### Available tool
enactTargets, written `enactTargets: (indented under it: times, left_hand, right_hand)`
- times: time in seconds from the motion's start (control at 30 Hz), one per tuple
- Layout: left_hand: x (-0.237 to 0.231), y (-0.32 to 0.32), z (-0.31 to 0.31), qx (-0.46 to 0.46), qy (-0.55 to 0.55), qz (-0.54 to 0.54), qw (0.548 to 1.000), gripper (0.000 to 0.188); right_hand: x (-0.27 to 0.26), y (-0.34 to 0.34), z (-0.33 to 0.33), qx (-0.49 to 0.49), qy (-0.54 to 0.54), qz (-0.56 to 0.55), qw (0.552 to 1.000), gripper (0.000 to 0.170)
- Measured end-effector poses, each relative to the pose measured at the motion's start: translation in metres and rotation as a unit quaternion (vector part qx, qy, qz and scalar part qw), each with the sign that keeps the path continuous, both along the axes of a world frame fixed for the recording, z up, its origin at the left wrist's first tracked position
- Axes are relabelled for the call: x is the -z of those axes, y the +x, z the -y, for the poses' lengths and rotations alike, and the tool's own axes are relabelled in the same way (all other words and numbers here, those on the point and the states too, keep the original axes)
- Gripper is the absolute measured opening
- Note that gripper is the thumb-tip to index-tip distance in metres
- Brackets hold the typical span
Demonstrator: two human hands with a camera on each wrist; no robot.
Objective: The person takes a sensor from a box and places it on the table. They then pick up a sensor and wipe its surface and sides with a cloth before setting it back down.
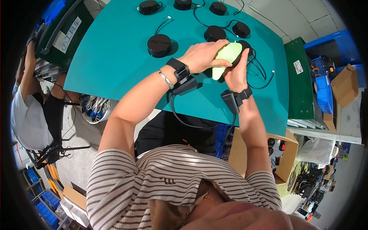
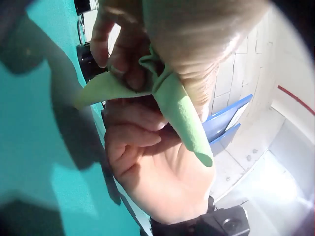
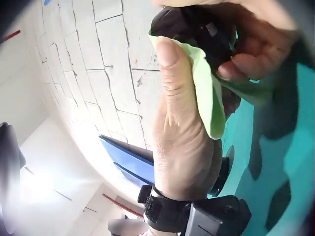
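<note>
A light green cloth [image 1: 227, 56] is pinched by my left hand [image 1: 199, 57], thumb on its near side, in the head view. The cloth lies against a black round puck-shaped device [image 3: 179, 24], which my right hand [image 1: 237, 73] grips from the other side. In the left wrist view, folds of the cloth [image 2: 179, 113] bunch between the fingers of my left hand [image 2: 197, 34], with my right hand [image 2: 162, 177] just below. The left thumb [image 3: 170, 64] presses the cloth at the device's edge in the right wrist view. Cloth and fingers hide much of the device.
On the teal table [image 1: 115, 73] stand several similar black devices, one left of my hands [image 1: 158, 45] and one just beyond them [image 1: 214, 33]. A black cable [image 1: 260, 71] loops at the right. Green crates [image 1: 299, 76] flank the table; a cardboard box [image 1: 289, 149] sits below its front edge.
</note>
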State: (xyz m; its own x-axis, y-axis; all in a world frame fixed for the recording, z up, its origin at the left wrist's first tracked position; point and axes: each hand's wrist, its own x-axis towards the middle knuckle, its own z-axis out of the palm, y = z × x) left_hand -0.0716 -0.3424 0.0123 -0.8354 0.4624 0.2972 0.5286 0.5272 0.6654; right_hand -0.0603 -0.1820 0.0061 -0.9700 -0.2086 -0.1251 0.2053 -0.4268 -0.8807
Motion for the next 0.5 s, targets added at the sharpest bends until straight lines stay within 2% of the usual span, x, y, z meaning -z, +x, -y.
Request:
enactTargets:
  times: [0.07,0.2,0.3,0.4,0.43,0.5]
  left_hand:
    - [-0.001,0.002,0.000,-0.007,-0.012,-0.026,1.000,0.077]
    - [0.000,0.004,0.000,-0.022,-0.031,-0.071,0.997,0.082]
    - [-0.001,0.002,0.002,0.003,-0.033,-0.033,0.999,0.086]
    - [0.003,0.000,0.002,0.012,-0.013,-0.062,0.998,0.087]
    - [0.001,0.001,0.002,0.012,-0.013,-0.062,0.998,0.087]
    - [-0.005,0.003,0.002,-0.004,-0.014,-0.014,1.000,0.084]
  right_hand:
    - [0.007,-0.002,0.000,-0.011,0.049,-0.063,0.997,0.079]
    - [0.013,-0.002,-0.003,-0.029,0.076,-0.070,0.994,0.078]
    - [0.013,0.001,-0.005,-0.050,0.100,-0.082,0.990,0.077]
    - [0.019,-0.002,-0.006,-0.048,0.122,-0.099,0.986,0.076]
    - [0.020,-0.002,-0.007,-0.048,0.121,-0.099,0.986,0.076]
    - [0.019,-0.002,-0.008,-0.097,0.048,-0.090,0.990,0.071]
